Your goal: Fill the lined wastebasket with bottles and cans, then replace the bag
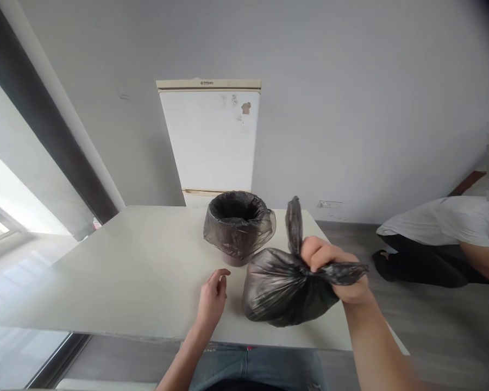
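Observation:
A full black plastic bag [281, 290], knotted at its neck, hangs from my right hand [336, 266]. The fingers are wrapped round the knot, and two twisted ends stick out, one upward and one to the right. My left hand [213, 296] is over the table left of the bag, its fingers curled with thumb and index apart and nothing between them. Beyond my hands, a bin [235, 260] stands upright on the table. A dark translucent liner [238, 233] is folded over its rim and covers most of its outside.
The pale table [146, 271] stretches to the left. Behind it stands a white fridge [214, 136] against a grey wall with a socket [329, 205]. At the right, a person in a white shirt [436, 220] crouches on the floor. A window is at the left.

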`<state>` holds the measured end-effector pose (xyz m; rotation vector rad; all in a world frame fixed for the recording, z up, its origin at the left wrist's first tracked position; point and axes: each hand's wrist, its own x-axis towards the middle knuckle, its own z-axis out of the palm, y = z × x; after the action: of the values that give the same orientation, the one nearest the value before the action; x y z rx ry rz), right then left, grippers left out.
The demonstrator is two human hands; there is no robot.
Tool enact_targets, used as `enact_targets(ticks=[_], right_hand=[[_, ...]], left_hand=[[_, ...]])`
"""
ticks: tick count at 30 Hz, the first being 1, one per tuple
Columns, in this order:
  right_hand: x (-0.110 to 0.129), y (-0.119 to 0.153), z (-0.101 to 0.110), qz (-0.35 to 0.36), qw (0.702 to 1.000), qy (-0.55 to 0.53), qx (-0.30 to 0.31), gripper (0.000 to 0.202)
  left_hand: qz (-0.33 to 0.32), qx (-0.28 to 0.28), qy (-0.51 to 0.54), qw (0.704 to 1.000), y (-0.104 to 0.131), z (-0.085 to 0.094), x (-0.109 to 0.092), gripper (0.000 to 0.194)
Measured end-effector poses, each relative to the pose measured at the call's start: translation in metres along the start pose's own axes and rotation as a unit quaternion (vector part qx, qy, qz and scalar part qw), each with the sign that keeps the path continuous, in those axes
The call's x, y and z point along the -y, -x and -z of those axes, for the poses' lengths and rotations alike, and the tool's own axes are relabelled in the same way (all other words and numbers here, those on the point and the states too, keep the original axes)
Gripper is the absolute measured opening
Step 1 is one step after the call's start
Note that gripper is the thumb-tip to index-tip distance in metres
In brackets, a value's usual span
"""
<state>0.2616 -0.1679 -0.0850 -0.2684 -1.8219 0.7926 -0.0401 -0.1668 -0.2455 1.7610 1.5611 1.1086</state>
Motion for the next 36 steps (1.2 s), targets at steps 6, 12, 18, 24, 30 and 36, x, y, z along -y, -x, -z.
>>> enact_targets(ticks=[6, 12, 18, 24, 30, 36], right_hand=[[-0.011, -0.047, -0.038, 0.001, 0.986, 0.035, 0.161, 0.022], [-0.032, -0.059, -0.078, 0.007, 0.986, 0.125, 0.111, 0.021], [-0.040, -0.029, -0.094, -0.146, 0.966, 0.207, -0.058, 0.048], [-0.044, -0.016, -0.096, -0.123, 0.952, 0.219, -0.174, 0.013], [-0.038, -0.021, -0.100, -0.095, 0.955, 0.210, -0.185, 0.024], [-0.051, -0.019, -0.106, -0.113, 0.953, 0.185, -0.209, 0.015]], left_hand=[[-0.122, -0.111, 0.061, 0.984, 0.019, 0.034, -0.089, 0.025], [-0.172, -0.104, 0.089, 0.976, 0.001, 0.046, -0.121, 0.014], [-0.152, -0.258, 0.114, 0.947, -0.006, 0.042, -0.110, 0.006], [-0.197, -0.262, 0.125, 0.936, -0.006, 0.043, -0.104, 0.005], [-0.231, -0.281, 0.044, 0.930, -0.001, 0.045, -0.100, 0.010], [-0.241, -0.190, 0.006, 0.952, 0.000, 0.043, -0.110, 0.029]])
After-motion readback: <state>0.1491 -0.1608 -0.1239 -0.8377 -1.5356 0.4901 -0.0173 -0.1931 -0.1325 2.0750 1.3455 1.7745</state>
